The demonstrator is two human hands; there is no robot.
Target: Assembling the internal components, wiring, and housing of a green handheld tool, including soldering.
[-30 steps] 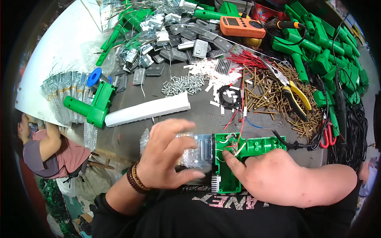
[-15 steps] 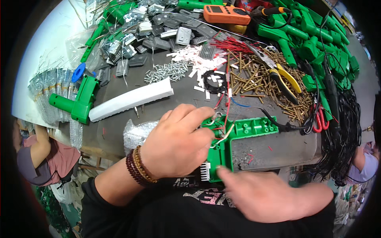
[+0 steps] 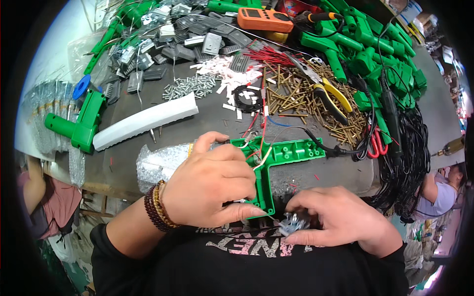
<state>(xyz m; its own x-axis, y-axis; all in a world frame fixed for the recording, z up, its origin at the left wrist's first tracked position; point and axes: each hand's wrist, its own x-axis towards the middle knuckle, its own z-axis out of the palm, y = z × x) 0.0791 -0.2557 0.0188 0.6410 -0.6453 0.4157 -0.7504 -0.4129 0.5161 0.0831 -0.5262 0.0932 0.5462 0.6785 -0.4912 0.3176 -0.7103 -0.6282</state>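
Cluttered workbench [image 3: 148, 148], green housing [image 3: 276, 163] handle toward person

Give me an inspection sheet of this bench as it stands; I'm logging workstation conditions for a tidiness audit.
Surface: dark worktable, mostly covered with parts.
Job's things: green L-shaped plastic housing, open side up, red and white wires inside; small metal part at the near edge.
Clutter: brass screws, silver screws, grey metal fins, yellow-handled pliers, orange meter, white strip, green housings.
Grippers: left hand rests on the housing; right hand pinches the small metal part.
Cables: black cord enters the housing; black cable bundle on the right.
Surroundings: other people at both edges.
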